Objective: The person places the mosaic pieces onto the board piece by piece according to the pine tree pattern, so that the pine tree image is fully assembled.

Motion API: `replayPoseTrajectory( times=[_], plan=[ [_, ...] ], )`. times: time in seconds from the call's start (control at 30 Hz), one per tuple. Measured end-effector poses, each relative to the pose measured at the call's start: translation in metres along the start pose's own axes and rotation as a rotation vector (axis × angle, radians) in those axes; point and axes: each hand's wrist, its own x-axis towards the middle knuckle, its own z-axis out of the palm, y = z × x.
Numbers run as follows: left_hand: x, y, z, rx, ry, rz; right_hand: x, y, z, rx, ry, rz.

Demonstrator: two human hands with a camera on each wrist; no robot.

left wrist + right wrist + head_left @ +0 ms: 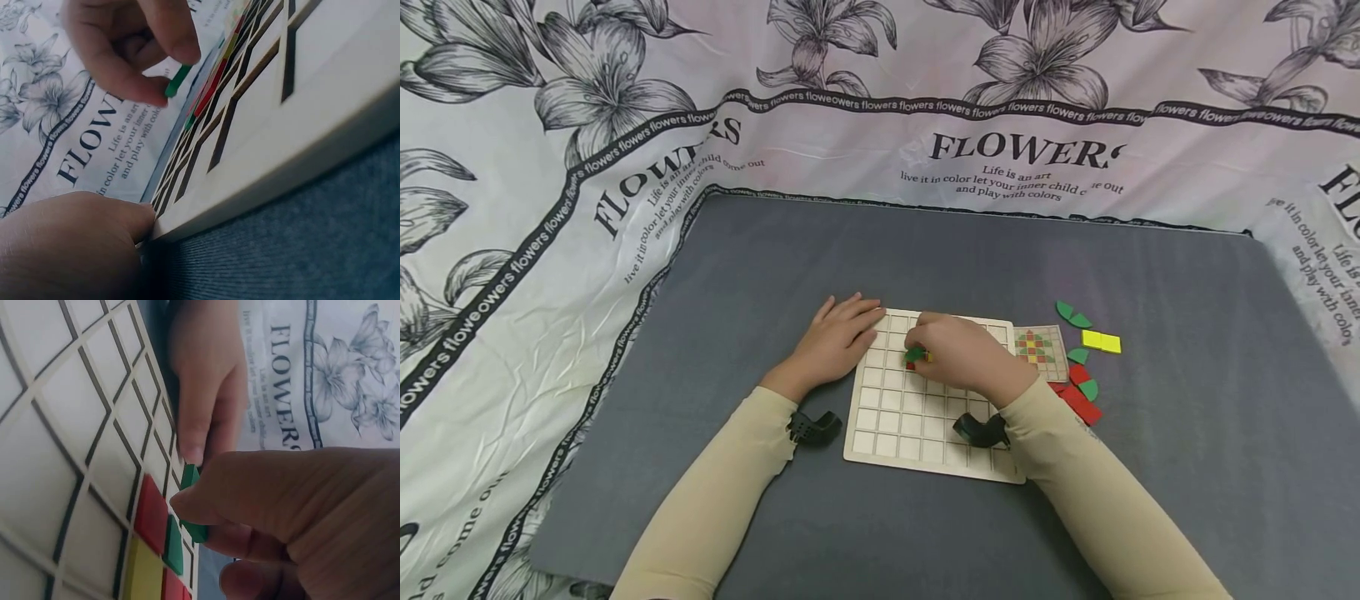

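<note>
My right hand [966, 354] is over the upper part of a pale wooden grid board [887, 421]. Between thumb and finger it pinches a green quarter-round tile [189, 477], held just off the board. Beneath it, a red tile [151, 515], a green tile [173, 547] and a yellow tile [144, 569] sit in the grid; the hand hides part of this group in the head view. My left hand [835, 342] rests at the board's upper left corner, fingers straight and touching the edge.
A pattern card [1054, 340] lies against the board's right side, partly under the right forearm. Beyond it are loose green quarter-round tiles [1065, 310], yellow tiles [1101, 342] and red tiles [1081, 405]. Everything sits on a grey tabletop [775, 267] edged by flower-print cloth.
</note>
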Motion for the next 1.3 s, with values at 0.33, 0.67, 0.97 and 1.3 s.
replayPoseTrajectory(
  times=[0.33, 0.67, 0.97, 1.3],
  plan=[
    [0.0, -0.002, 0.0, -0.002, 0.001, 0.003, 0.016, -0.005, 0.009, 0.003, -0.05, -0.015],
    [0.001, -0.004, 0.002, -0.004, 0.004, 0.006, 0.02, -0.008, 0.013, -0.002, -0.045, -0.035],
    [0.001, -0.003, 0.0, 0.0, 0.006, 0.006, 0.019, -0.009, 0.014, 0.012, -0.054, -0.027],
    [0.001, -0.004, 0.001, -0.008, 0.011, 0.008, 0.017, -0.011, 0.014, 0.013, -0.037, -0.034]
  ],
)
